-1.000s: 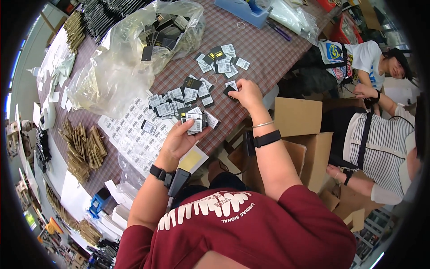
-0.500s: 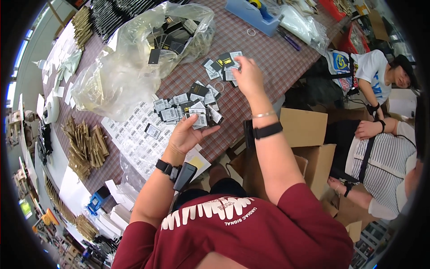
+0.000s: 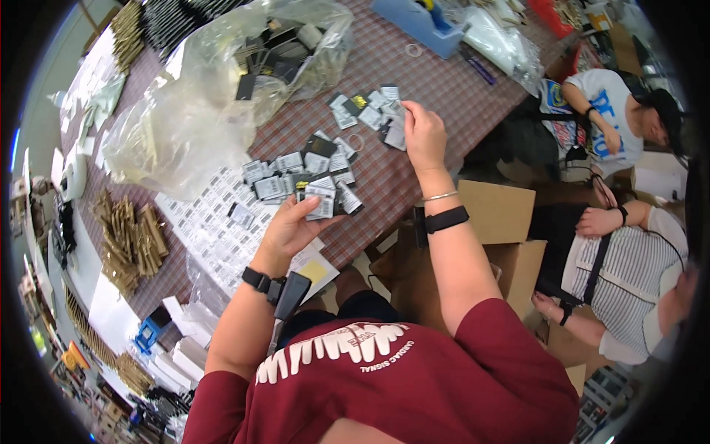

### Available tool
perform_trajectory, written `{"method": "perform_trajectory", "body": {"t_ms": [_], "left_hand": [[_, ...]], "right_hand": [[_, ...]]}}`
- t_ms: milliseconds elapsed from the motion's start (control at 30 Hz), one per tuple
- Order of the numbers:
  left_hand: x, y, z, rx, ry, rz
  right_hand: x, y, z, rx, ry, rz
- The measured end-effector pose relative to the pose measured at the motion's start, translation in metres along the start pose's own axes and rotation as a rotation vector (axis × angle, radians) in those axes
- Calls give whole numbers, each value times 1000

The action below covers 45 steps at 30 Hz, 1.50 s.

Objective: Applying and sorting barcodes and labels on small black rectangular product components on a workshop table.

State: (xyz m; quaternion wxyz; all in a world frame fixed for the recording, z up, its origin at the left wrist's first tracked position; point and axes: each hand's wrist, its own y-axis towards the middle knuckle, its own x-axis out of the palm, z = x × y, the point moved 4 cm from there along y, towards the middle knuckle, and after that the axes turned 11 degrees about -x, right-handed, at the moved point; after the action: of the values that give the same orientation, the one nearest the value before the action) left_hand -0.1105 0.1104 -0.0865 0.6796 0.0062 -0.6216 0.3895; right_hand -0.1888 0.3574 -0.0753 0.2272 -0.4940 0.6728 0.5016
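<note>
My left hand is closed on a hang tag with a white barcode label, its thumb on top and its fingers beneath. Just past it lies a loose heap of black-and-white hang tags. To the right, my right hand has its fingers pinched together beside a smaller group of tags. One tag lies right by these fingers; whether they grip anything cannot be made out. A pale ring rests between the two groups.
Beyond the heap lies a clear plastic bag with dark tags inside. A printed label sheet is left of my left hand. Brown bundles, a blue tape dispenser and an open carton surround the workplace. Two people sit at right.
My right hand has moved slightly right and toward me, and the small group's tags lie differently. My left hand has shifted a little left. The whole view has shifted slightly.
</note>
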Motion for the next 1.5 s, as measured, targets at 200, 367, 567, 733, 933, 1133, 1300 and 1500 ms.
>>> {"method": "perform_trajectory", "body": {"t_ms": [200, 367, 567, 733, 933, 1133, 1300, 1500], "left_hand": [[8, 1, -4, -64, 142, -44], [-17, 18, -4, -112, 108, -23], [0, -8, 0, -39, 101, 39], [11, 6, -11, -112, 148, 10], [8, -8, -6, -49, 95, -65], [5, -5, -11, -51, 38, -50], [13, 0, -14, -55, 57, -53], [19, 10, -20, -18, 82, -86]], "right_hand": [[13, -17, 4, 224, 250, -194], [-1, -36, -16, 138, -70, -138], [3, -39, -38, 142, 14, -116], [-20, -52, 12, 367, 337, -67], [-23, -37, 26, 408, 353, -190], [-14, -52, 33, 815, 782, -62], [-8, -52, -1, 366, 124, -186], [-30, -49, -27, 578, 291, -344]]}}
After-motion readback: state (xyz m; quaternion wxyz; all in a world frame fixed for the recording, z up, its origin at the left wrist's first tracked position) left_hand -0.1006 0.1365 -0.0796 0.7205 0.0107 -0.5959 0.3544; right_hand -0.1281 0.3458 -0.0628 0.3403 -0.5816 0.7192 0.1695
